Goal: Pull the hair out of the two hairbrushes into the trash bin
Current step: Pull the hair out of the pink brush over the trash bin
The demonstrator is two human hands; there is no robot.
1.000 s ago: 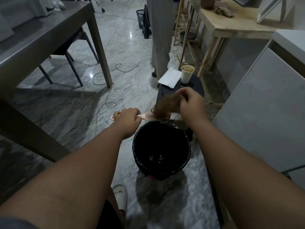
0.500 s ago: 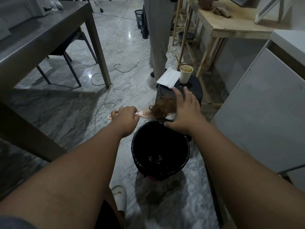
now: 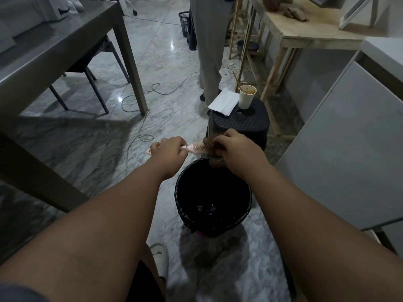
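The greatest risk is judged to lie in where the hair (image 3: 209, 143) is held. The brown clump is gathered at the far rim of the trash bin (image 3: 177, 199), not over its middle. If it is let go there, it may be caught on the rim or dropped onto the floor between the bin and the dark stool (image 3: 239, 125) behind it. If the clump is tugged sharply, strands may be snapped and left tangled among the bristles, or the hairbrush (image 3: 197, 148) may be twisted in the grip. A second hairbrush cannot be made out, so the task is judged far from finished.

Both forearms are stretched forward and down, and the hands are brought close together above the bin's far edge. The pink handle is gripped in the left hand (image 3: 170, 150), with fingers wrapped round it and knuckles turned upward, so the brush head is kept roughly level. The hair is pinched in the curled fingers of the right hand (image 3: 237, 151) at the outer end of the brush head. The back of that hand is turned up and its fingertips are hidden beneath.
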